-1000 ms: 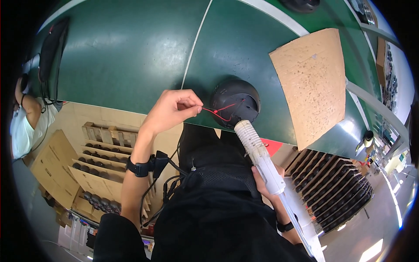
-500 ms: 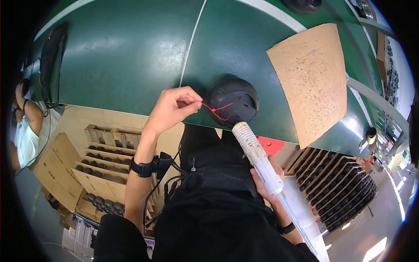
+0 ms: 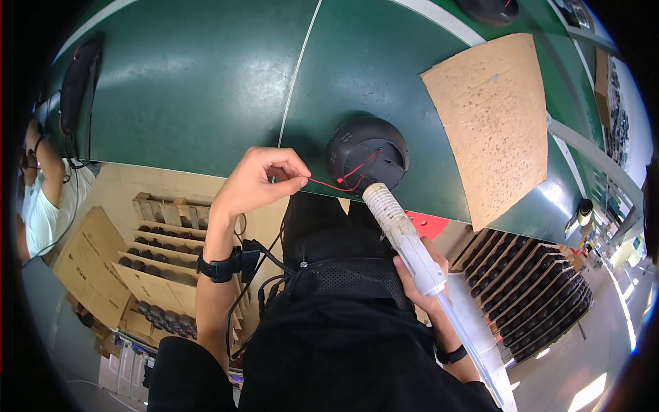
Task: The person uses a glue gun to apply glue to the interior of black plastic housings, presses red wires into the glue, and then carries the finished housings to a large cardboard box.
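Observation:
A black dome-shaped part (image 3: 366,154) lies at the near edge of a green table (image 3: 206,75). Thin red wires (image 3: 341,180) run out of it toward me. My left hand (image 3: 259,181) pinches the free end of the red wires and pulls them taut to the left. My right hand (image 3: 417,275) grips a long white glue gun (image 3: 405,237), whose nozzle touches the dome's near rim.
A brown pitted cardboard sheet (image 3: 499,121) lies on the table right of the dome. A second black dome (image 3: 493,9) sits at the far edge. Wooden crates of black parts (image 3: 161,237) stand lower left, dark trays (image 3: 542,292) lower right. Another person (image 3: 42,199) sits far left.
The glue gun's nozzle has stayed at the dome's rim and my left hand still holds the wires taut. The person at the far left has shifted.

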